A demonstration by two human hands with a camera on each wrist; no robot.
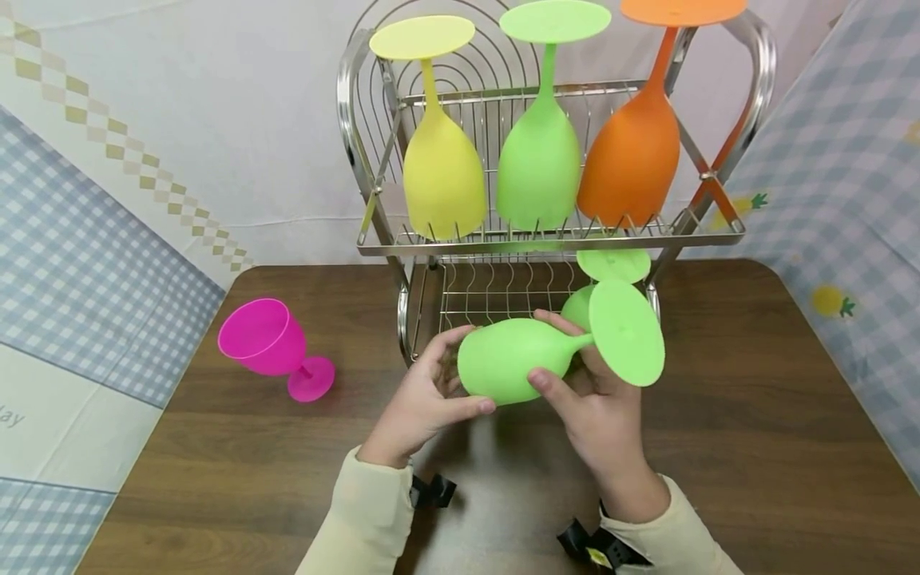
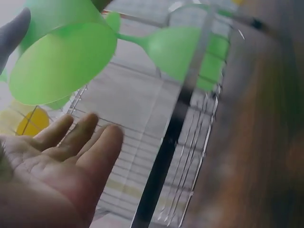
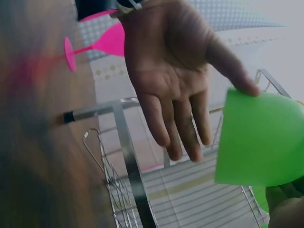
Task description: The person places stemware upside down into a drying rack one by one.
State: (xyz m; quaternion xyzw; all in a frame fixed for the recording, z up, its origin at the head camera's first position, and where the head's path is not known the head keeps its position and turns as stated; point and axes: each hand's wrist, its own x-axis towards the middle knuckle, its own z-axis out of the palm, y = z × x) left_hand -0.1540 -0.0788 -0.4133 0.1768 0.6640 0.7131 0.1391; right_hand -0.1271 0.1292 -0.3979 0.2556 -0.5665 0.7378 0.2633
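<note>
A light green plastic goblet (image 1: 513,359) lies sideways in the air before the rack, its mouth towards the left. My right hand (image 1: 604,415) holds it around the bowl's stem end, thumb in front and fingers behind. At the mouth is my left hand (image 1: 431,391), its thumb at the rim. The right wrist view shows the left hand's fingers (image 3: 183,128) extended and spread apart, with the thumb touching the goblet's rim. Behind the right hand, another green goblet (image 1: 613,265) stands upside down on the lower tier, partly hidden.
A two-tier metal dish rack (image 1: 561,246) stands at the back. Its upper tier carries upside-down yellow (image 1: 444,176), green (image 1: 539,160) and orange (image 1: 632,160) goblets. A magenta goblet (image 1: 262,335) lies tilted on the brown table (image 1: 755,415) at left. Checked cloth (image 1: 86,224) borders the table.
</note>
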